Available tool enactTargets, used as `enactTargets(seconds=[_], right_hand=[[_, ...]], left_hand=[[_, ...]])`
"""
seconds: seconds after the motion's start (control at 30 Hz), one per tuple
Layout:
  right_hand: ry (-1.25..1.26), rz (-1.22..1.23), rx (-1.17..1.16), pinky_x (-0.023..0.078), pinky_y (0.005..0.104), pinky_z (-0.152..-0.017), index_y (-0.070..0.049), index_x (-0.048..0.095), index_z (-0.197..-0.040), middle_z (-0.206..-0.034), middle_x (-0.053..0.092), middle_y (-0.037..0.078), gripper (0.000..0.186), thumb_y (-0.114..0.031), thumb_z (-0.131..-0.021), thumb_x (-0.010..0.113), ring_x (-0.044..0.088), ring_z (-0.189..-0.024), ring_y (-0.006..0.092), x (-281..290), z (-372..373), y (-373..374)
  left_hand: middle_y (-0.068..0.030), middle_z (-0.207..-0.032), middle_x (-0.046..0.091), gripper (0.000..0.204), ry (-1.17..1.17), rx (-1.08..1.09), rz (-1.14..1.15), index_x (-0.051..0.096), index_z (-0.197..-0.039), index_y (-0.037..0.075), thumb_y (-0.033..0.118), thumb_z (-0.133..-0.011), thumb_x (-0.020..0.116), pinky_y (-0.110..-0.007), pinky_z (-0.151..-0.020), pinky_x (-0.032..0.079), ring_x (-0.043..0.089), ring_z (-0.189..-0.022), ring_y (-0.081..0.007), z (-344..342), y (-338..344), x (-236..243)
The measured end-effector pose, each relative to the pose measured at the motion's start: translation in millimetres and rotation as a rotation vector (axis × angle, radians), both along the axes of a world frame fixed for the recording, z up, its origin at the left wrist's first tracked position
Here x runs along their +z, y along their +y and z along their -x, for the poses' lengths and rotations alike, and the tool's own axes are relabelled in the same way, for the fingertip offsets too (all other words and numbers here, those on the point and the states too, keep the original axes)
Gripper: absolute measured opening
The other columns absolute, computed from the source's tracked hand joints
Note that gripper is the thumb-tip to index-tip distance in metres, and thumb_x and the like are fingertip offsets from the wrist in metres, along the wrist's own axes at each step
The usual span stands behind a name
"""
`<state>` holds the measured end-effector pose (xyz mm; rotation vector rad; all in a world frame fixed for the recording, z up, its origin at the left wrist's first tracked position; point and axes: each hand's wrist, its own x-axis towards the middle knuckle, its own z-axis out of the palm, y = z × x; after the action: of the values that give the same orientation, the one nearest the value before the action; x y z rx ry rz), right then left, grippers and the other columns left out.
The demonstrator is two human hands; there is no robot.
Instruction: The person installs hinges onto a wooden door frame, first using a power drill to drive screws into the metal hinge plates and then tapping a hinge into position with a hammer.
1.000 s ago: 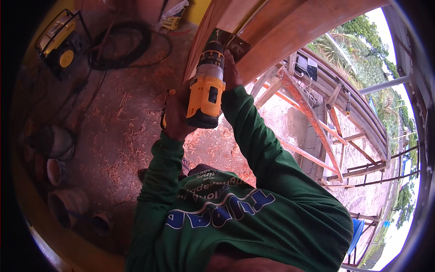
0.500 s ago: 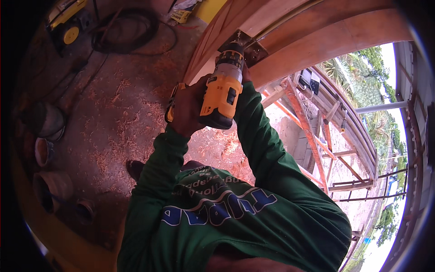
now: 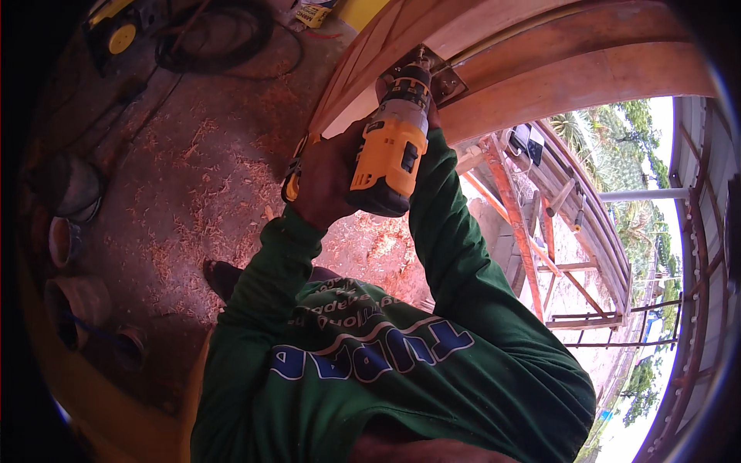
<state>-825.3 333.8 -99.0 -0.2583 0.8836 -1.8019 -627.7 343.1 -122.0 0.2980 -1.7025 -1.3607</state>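
A yellow-and-black cordless drill (image 3: 390, 154) points away from me, its chuck in front of a dark metal plate with holes (image 3: 451, 83), perhaps a hinge, on a reddish wooden beam (image 3: 540, 89). My left hand (image 3: 326, 171) is closed around the drill's handle. The short bit reaches the upper part of the plate, but I cannot tell whether it touches a screw. Mostly hidden behind the drill, my right hand (image 3: 434, 118) is up beside the plate; its fingers do not show.
Wood shavings (image 3: 197, 185) litter the floor. At the left stand several buckets (image 3: 77, 301), with a coiled black hose or cable (image 3: 216, 46) and a yellow-and-black machine (image 3: 116, 35) farther off. An orange-framed wooden rack of timber (image 3: 513, 201) stands outside at the right.
The drill has shifted slightly right in the picture, and its bit shows more clearly against the plate. The whole view has turned a little. Both hands keep their places.
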Motion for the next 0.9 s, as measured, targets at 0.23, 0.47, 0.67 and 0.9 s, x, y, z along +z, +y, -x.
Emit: enactTargets(seconds=[0.23,0.47,0.67,0.9], right_hand=[[0.021,0.016,0.159,0.055,0.0426,-0.069,-0.003,0.051,-0.094,-0.081,0.059,0.016,0.049,-0.050,-0.095,0.038,0.062,-0.075,0.0321,-3,-1,-3],[0.171,0.171,0.154,0.051,0.0389,-0.075,-0.003,0.051,-0.091,-0.085,0.058,0.014,0.026,-0.024,-0.095,0.038,0.058,-0.079,0.0284,21,-16,-5],[0.287,-0.001,0.058,0.050,0.0378,-0.073,-0.001,0.051,-0.091,-0.084,0.057,0.014,0.021,-0.020,-0.090,0.041,0.057,-0.079,0.0286,38,-21,1],[0.380,0.024,0.056,0.051,0.0386,-0.074,0.002,0.051,-0.090,-0.085,0.057,0.015,0.022,-0.020,-0.088,0.045,0.058,-0.080,0.0296,30,-6,-9]], left_hand=[[-0.0154,-0.086,0.066,0.055,0.076,-0.007,0.007,0.054,-0.117,0.008,0.026,-0.069,0.074,-0.037,-0.067,0.051,0.065,-0.079,-0.0349,-15,-5,-13],[-0.0157,-0.086,0.066,0.053,0.090,-0.006,-0.009,0.054,-0.114,0.008,0.025,-0.068,0.074,-0.039,-0.066,0.050,0.064,-0.079,-0.0359,-23,-4,-6],[-0.0166,-0.084,0.066,0.054,0.026,0.025,-0.028,0.053,-0.112,0.007,0.027,-0.067,0.076,-0.041,-0.065,0.050,0.063,-0.078,-0.0364,-13,5,-11],[-0.0167,-0.086,0.065,0.064,0.007,0.063,0.006,0.051,-0.121,0.006,0.029,-0.067,0.076,-0.041,-0.066,0.050,0.064,-0.078,-0.0362,-10,2,-9]])
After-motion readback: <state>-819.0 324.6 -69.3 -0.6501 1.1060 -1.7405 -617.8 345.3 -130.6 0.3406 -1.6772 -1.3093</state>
